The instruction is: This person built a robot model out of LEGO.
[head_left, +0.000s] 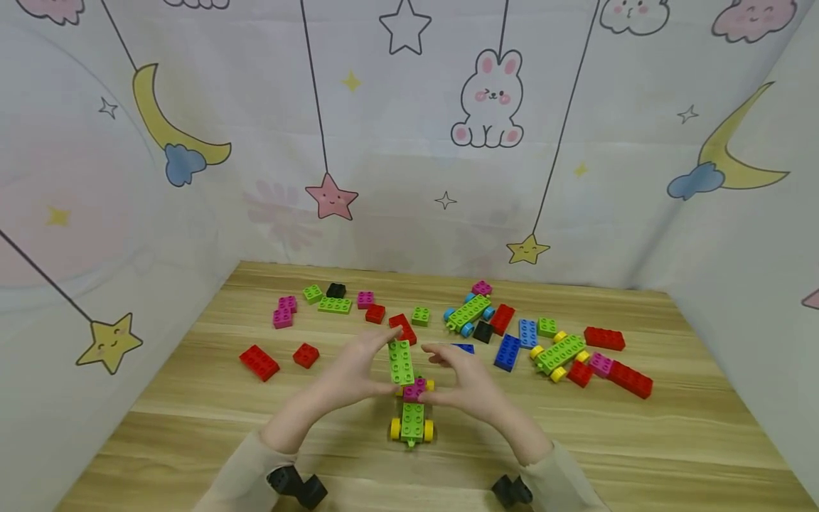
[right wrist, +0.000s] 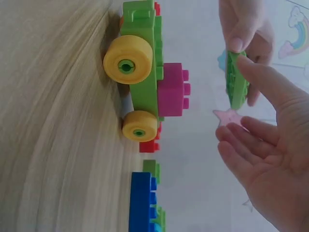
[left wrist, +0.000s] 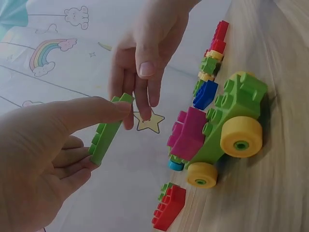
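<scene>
My left hand [head_left: 358,363] pinches a flat light-green brick [head_left: 401,363] between thumb and fingers, holding it tilted above a toy car. To its right, my right hand [head_left: 470,384] has relaxed, spread fingers with nothing gripped; its thumb [right wrist: 265,77] overlaps the green brick in the right wrist view. Below both hands a green car base [head_left: 412,421] with yellow wheels stands on the table, a magenta brick [left wrist: 188,133] fixed on its studs. The magenta brick's own studs are bare in the right wrist view.
Left on the wooden table [head_left: 211,434] lie red bricks [head_left: 259,363]. Farther back are green, black and magenta bricks. At right stand a green car base with blue wheels [head_left: 469,315] and another with yellow wheels [head_left: 559,354], among blue bricks [head_left: 507,353] and red ones.
</scene>
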`<state>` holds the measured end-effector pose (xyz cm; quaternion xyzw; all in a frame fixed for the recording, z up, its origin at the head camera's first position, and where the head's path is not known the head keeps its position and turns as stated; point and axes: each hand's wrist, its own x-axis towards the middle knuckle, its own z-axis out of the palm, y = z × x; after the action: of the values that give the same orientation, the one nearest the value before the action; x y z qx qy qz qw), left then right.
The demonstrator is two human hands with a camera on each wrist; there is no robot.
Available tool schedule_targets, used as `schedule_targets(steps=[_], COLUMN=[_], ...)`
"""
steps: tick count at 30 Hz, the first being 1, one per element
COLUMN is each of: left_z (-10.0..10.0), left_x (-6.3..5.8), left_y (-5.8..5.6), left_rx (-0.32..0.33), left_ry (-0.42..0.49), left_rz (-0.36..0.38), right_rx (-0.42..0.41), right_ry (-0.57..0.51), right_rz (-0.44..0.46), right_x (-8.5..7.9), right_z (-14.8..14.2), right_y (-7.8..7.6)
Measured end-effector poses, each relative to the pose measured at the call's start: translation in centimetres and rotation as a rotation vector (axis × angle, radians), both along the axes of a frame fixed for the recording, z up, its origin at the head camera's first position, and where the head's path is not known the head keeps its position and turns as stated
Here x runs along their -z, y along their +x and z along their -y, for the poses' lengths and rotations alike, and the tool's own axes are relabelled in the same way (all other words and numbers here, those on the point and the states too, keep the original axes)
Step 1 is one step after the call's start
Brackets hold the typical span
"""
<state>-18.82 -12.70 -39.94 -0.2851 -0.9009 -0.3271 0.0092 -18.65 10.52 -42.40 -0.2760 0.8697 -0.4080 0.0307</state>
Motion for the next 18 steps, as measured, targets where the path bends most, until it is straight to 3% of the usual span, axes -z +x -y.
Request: schedule_targets(steps=[6,18], left_z=[-0.65,-1.00], left_x=[0.15,0.60], left_y=[0.52,1.07], left_rx=[0.053,0.077], left_ry=[0.012,0.031], left_rz=[0.033,0.134], right_rx=[-0.039,-0.078], right_ry=[0.041,0.085], right_rz=[0.016,-0.008], right_x=[-0.50,-0.21], right_z=[0.17,0.41], right_y=[0.39,0.47])
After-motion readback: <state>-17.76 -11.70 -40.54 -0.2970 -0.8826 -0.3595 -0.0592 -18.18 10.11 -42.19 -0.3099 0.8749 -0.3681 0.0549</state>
